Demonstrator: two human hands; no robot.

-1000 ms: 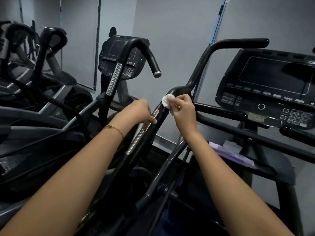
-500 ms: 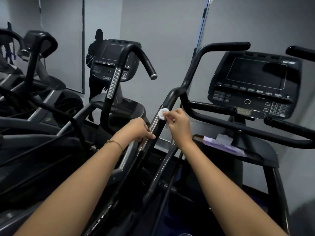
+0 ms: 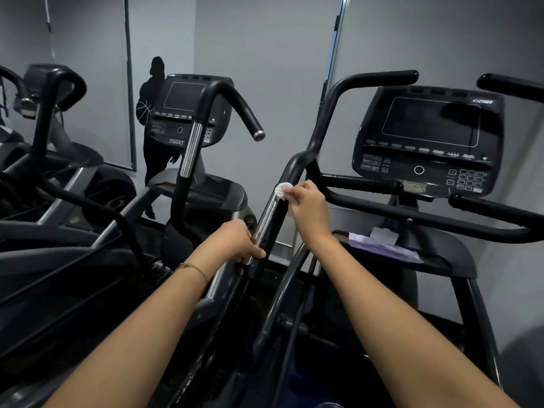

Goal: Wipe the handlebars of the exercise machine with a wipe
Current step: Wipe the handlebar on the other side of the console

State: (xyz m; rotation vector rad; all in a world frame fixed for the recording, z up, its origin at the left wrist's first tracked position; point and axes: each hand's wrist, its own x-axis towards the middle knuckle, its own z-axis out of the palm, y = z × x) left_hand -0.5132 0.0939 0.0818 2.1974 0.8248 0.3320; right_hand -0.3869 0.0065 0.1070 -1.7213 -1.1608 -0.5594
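A: Where is the wipe?
B: The white wipe (image 3: 283, 189) sits on the left handlebar (image 3: 266, 220), where its chrome part ends; the right hand (image 3: 306, 207) pinches it with curled fingers, at ten o'clock from its knuckles.
A: And the bar's axis?
B: It runs from seven o'clock up to one o'clock; the left hand (image 3: 235, 242) grips it lower, at seven o'clock from the wipe; a purple packet (image 3: 382, 247) lies at four o'clock.

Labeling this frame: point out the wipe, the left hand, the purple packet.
wipe (image 3: 283, 189), head view, white pad against the handlebar (image 3: 266, 214)
left hand (image 3: 236, 242), head view, back of the hand
purple packet (image 3: 379, 247), head view, middle of its top
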